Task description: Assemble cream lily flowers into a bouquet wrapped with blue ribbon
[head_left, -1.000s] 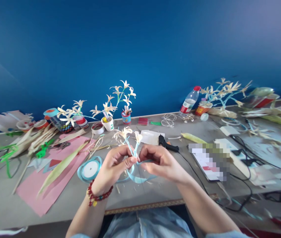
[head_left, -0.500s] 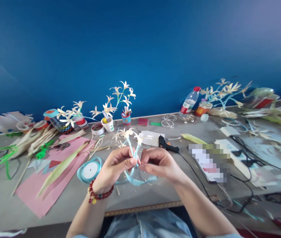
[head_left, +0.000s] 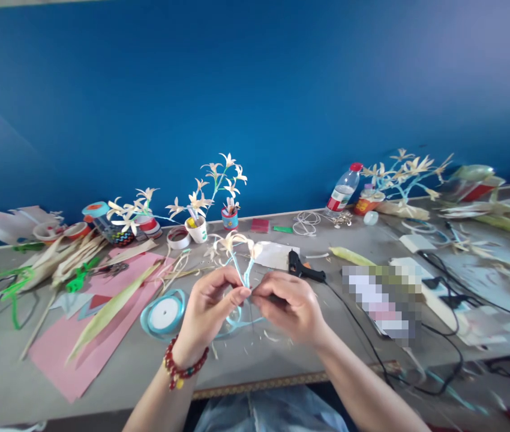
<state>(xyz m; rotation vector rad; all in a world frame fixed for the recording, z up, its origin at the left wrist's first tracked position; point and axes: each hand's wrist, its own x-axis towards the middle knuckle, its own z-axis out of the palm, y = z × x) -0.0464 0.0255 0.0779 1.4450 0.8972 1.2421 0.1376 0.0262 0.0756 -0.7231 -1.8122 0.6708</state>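
My left hand [head_left: 219, 303] pinches the joined blue stems of a small spray of cream flowers [head_left: 232, 243] above the table's front part. Close against it on the right, my right hand [head_left: 288, 303] has its fingers pressed together at the base of the stems; what lies between them is too small to tell. Light blue ribbon [head_left: 234, 321] loops below and behind the hands. To the left, a ribbon roll [head_left: 164, 313] with a white centre lies flat on the table.
A black glue gun [head_left: 304, 267] lies beyond my right hand, its cable running forward. Pink paper [head_left: 63, 366] and a corn husk [head_left: 111, 309] lie left. Flowers in cups [head_left: 197, 231], a bottle [head_left: 342, 191] and a power strip [head_left: 435, 300] stand or lie around.
The ribbon's wide loop below the hands has drawn in and looks narrower. My right hand has turned slightly, its fingers more curled. The view has shifted a little.
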